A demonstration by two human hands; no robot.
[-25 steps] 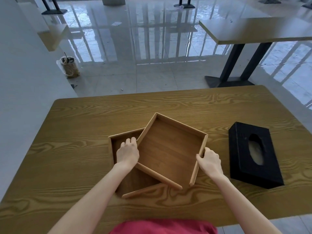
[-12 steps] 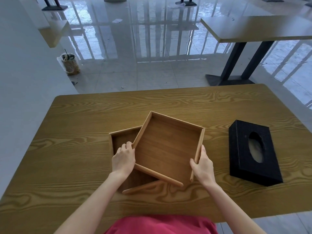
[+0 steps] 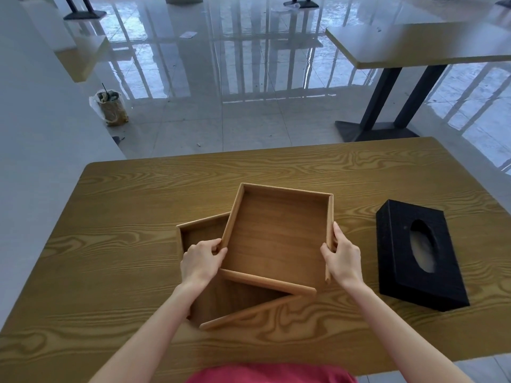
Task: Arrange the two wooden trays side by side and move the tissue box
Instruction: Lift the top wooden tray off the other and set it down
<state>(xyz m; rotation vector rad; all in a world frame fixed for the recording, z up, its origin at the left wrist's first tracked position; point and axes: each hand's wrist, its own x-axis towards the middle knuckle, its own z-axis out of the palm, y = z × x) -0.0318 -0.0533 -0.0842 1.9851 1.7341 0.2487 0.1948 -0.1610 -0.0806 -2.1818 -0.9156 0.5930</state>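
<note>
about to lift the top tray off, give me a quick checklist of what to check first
1. Left hand gripping the top tray at its left wall: ok.
2. Right hand gripping its right wall: ok.
3. Top tray free of the lower tray: not ok, it sits skewed across it.
4. Room on the table to the left of the lower tray: ok.
5. Tissue box apart from both trays: ok, it lies to the right, untouched.
6. Top tray already lifted clear: cannot tell.

Both hands (image 3: pixel 203 261) (image 3: pixel 343 259) gripping upper tray (image 3: pixel 276 239)
</note>
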